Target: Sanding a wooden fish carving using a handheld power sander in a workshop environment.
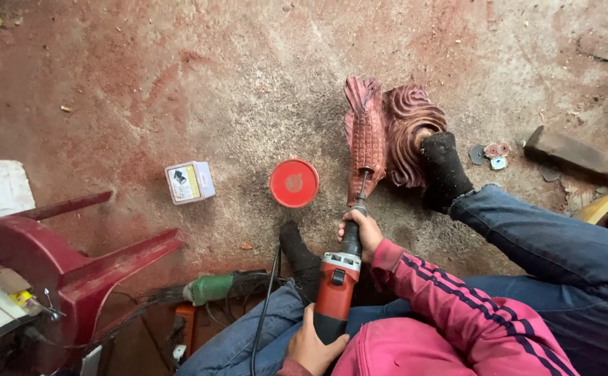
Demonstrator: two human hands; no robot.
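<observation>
Wearing a pink top (450, 306) with long sleeves, each sleeve showing dark navy stripes running lengthwise from cuff toward shoulder, the cuff (386, 255) ribbed and slightly paler. Wearing blue denim jeans (562, 244), faded at the knees, the hem (481, 191) of one leg fraying into loose threads. Wearing thick black socks (445, 170), dusted with reddish powder. Both hands (363, 230) going bare, without gloves.
</observation>
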